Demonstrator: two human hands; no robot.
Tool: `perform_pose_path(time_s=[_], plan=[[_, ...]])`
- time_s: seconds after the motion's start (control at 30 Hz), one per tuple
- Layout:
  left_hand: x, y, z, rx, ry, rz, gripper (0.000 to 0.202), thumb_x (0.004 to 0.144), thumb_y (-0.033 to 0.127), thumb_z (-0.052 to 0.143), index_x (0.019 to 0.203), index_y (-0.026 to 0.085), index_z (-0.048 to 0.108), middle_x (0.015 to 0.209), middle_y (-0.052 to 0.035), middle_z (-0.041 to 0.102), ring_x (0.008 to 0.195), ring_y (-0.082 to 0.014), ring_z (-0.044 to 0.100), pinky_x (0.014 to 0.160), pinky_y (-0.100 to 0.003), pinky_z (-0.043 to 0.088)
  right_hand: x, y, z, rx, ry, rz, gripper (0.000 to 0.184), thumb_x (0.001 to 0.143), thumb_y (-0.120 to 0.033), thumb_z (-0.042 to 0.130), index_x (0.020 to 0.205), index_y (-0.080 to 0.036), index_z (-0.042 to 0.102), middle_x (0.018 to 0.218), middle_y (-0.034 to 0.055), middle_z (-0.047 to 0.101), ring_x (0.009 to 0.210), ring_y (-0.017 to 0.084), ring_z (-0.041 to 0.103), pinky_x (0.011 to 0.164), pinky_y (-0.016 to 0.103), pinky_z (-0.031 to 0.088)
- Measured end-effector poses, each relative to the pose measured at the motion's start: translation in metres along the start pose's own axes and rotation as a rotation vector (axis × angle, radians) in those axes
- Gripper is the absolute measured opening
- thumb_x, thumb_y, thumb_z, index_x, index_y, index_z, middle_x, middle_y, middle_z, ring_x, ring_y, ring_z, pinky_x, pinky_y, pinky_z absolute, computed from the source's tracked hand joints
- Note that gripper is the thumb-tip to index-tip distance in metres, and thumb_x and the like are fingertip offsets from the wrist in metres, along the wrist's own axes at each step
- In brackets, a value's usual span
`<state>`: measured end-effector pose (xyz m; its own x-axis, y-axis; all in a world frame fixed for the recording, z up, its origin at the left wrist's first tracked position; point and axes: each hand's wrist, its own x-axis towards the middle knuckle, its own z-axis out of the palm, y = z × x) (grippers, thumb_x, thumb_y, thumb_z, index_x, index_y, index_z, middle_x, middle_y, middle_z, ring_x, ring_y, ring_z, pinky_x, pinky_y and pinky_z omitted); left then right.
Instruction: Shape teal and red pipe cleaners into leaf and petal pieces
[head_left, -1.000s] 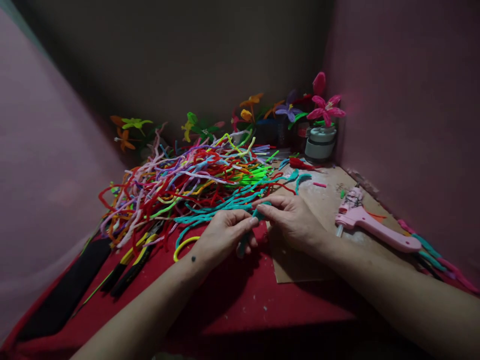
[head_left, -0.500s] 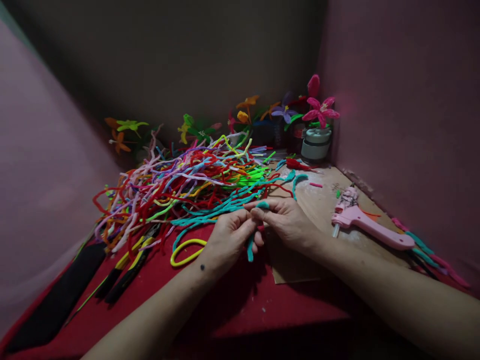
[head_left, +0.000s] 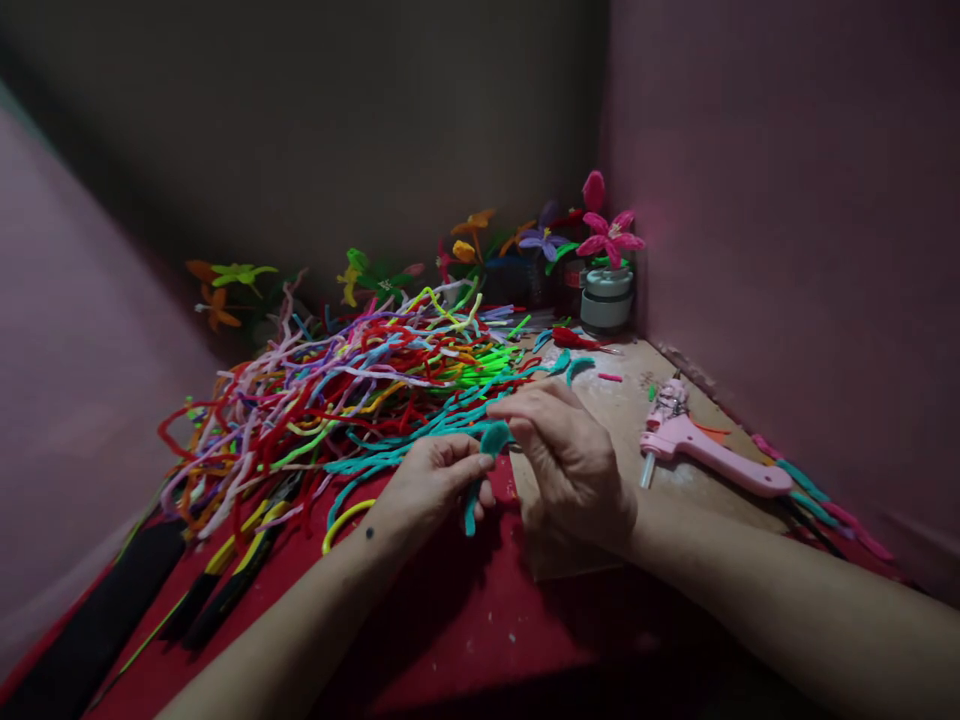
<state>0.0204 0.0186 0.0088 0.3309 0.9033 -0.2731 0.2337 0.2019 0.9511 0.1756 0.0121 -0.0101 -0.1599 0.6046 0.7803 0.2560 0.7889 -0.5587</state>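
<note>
My left hand (head_left: 431, 485) pinches a teal pipe cleaner (head_left: 495, 438) between thumb and fingers. Its upper part is bent into a leaf-like shape, and a tail hangs down below the fingers. Close by on the right is my right hand (head_left: 576, 460), thumb and forefinger apart at the upper end of the piece; whether a fingertip touches it is hard to see. More teal pipe cleaners (head_left: 405, 440) lie just behind the hands. Two curved teal pieces (head_left: 579, 370) rest beyond my right hand.
A heap of coloured pipe cleaners (head_left: 315, 390) covers the left and middle. Yellow-and-black pliers (head_left: 244, 560) lie at left, beside a yellow ring (head_left: 337, 525). At right a pink glue gun (head_left: 720, 460) rests on a brown board (head_left: 615, 430). Pipe-cleaner flowers (head_left: 611, 240) stand along the back.
My right hand has opened its pinch and turned, coming off the teal piece, whose bent top now shows. My left hand keeps its hold. The whole view has shifted slightly.
</note>
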Motion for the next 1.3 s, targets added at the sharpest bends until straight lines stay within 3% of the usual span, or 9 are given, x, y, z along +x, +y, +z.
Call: perform_pose_path(time_s=[0.1, 0.23, 0.43, 0.53, 0.63, 0.8, 0.97, 1.13, 1.3], plan=[[0.017, 0.011, -0.007, 0.027, 0.097, 0.101, 0.020, 0.070, 0.029, 0.060, 0.062, 0.013, 0.051, 0.051, 0.0037, 0.053, 0.042, -0.0056, 0.047, 0.042, -0.016, 0.037, -0.005, -0.005, 0.004, -0.064, -0.201, -0.287, 0.020, 0.086, -0.017, 0.040, 0.085, -0.015, 0.060, 0.075, 0.0067, 0.064, 0.070, 0.016, 0.054, 0.071, 0.031, 0.040], [0.051, 0.032, 0.001, 0.209, 0.106, 0.178, 0.022, 0.068, 0.033, 0.061, 0.061, 0.014, 0.052, 0.045, 0.0059, 0.046, 0.036, -0.0056, 0.041, 0.036, -0.017, 0.030, -0.015, -0.003, 0.019, -0.128, -0.210, -0.514, 0.021, 0.082, -0.020, 0.046, 0.067, -0.013, 0.059, 0.050, 0.0006, 0.055, 0.047, 0.012, 0.039, 0.049, 0.027, 0.032], [0.113, 0.050, 0.029, 0.468, 0.211, 0.302, 0.018, 0.068, 0.029, 0.057, 0.060, 0.013, 0.059, 0.038, 0.0064, 0.040, 0.034, -0.0050, 0.034, 0.038, -0.018, 0.026, -0.019, 0.008, 0.025, -0.186, -0.238, -0.462, 0.026, 0.082, -0.023, 0.047, 0.060, -0.015, 0.055, 0.049, 0.0002, 0.054, 0.046, 0.011, 0.040, 0.046, 0.026, 0.030], [0.139, 0.047, 0.033, 0.520, 0.250, 0.320, 0.015, 0.063, 0.027, 0.061, 0.058, 0.012, 0.061, 0.040, 0.0048, 0.044, 0.038, -0.0060, 0.038, 0.041, -0.019, 0.026, -0.019, 0.012, 0.024, -0.206, -0.251, -0.412, 0.027, 0.083, -0.026, 0.045, 0.061, -0.015, 0.056, 0.050, 0.0002, 0.054, 0.047, 0.011, 0.042, 0.047, 0.025, 0.031], [0.149, 0.047, 0.031, 0.550, 0.280, 0.336, 0.015, 0.062, 0.027, 0.061, 0.059, 0.012, 0.063, 0.042, 0.0030, 0.049, 0.042, -0.0077, 0.042, 0.043, -0.020, 0.029, -0.018, 0.015, 0.023, -0.222, -0.266, -0.389, 0.028, 0.084, -0.028, 0.044, 0.062, -0.016, 0.056, 0.051, 0.0004, 0.055, 0.047, 0.011, 0.042, 0.047, 0.025, 0.032], [0.126, 0.057, 0.020, 0.530, 0.287, 0.360, 0.023, 0.069, 0.033, 0.054, 0.068, 0.012, 0.063, 0.050, 0.0015, 0.055, 0.039, -0.0061, 0.040, 0.042, -0.019, 0.030, -0.016, 0.015, 0.022, -0.257, -0.310, -0.354, 0.030, 0.085, -0.029, 0.042, 0.062, -0.016, 0.054, 0.052, 0.0008, 0.055, 0.049, 0.012, 0.046, 0.049, 0.025, 0.033], [0.081, 0.060, -0.001, 0.539, 0.277, 0.343, 0.022, 0.069, 0.034, 0.056, 0.066, 0.013, 0.062, 0.040, 0.0056, 0.043, 0.034, -0.0045, 0.032, 0.036, -0.018, 0.025, -0.018, 0.011, 0.019, -0.296, -0.368, -0.328, 0.032, 0.086, -0.032, 0.040, 0.061, -0.017, 0.053, 0.051, 0.0012, 0.054, 0.049, 0.013, 0.047, 0.045, 0.027, 0.026], [0.045, 0.046, -0.038, 0.636, 0.317, 0.304, 0.027, 0.072, 0.038, 0.054, 0.071, 0.013, 0.063, 0.048, 0.0024, 0.053, 0.038, -0.0063, 0.040, 0.038, -0.018, 0.029, -0.023, 0.007, 0.019, -0.267, -0.491, -0.321, 0.030, 0.084, -0.031, 0.042, 0.059, -0.017, 0.053, 0.053, 0.0020, 0.057, 0.053, 0.013, 0.051, 0.047, 0.028, 0.027], [0.023, 0.022, -0.068, 0.844, 0.290, 0.313, 0.023, 0.070, 0.032, 0.055, 0.078, 0.015, 0.067, 0.068, -0.0017, 0.065, 0.061, -0.0132, 0.057, 0.056, -0.021, 0.042, -0.027, 0.006, 0.022, -0.293, -0.673, -0.289, 0.026, 0.082, -0.030, 0.045, 0.060, -0.017, 0.052, 0.053, 0.0028, 0.057, 0.053, 0.013, 0.051, 0.048, 0.026, 0.027]])
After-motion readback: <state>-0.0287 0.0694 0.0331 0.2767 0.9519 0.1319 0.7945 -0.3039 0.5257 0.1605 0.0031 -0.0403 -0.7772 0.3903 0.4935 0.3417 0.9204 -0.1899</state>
